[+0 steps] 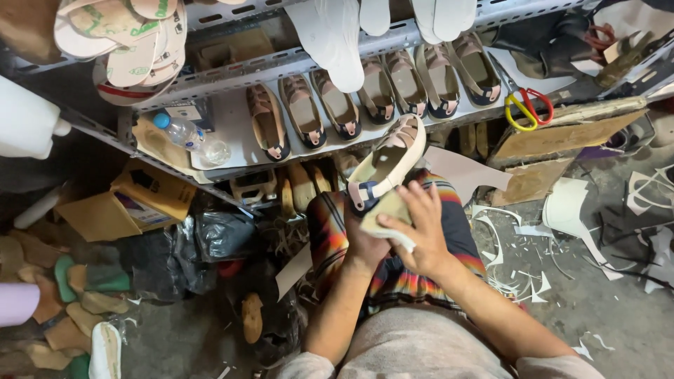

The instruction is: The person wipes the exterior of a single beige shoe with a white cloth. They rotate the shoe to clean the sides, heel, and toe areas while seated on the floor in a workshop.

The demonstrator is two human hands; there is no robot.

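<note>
**Item: unfinished sandal, held over the lap**

Location: the sandal [390,160] sits above the person's knees, toe pointing away toward the metal shelf [232,133], heel end nearest the body.

Left hand [364,242]: beneath the heel, mostly hidden by the right hand; it appears to cup the shoe from below, though how its fingers lie cannot be told.

Right hand [420,228]: fingers spread and laid over a pale insole piece [385,210], pressing it against the heel end.

Handling: judged light and fairly stiff in the sole, with soft, pliable straps. The sole edges at heel and midfoot look the soundest places to grip; the straps would likely deform.

Nearby packages and labels:
- Beyond the hands, on the shelf: a row of matching sandals [372,98].
- Far left of the hands: a clear plastic bottle [188,135], blue cap.
- Left and lower: a flat yellow-brown cardboard box [151,186] with a dark arrow mark and a white label patch.
- Right and beyond: scissors [528,109] with yellow and red handles.
</note>
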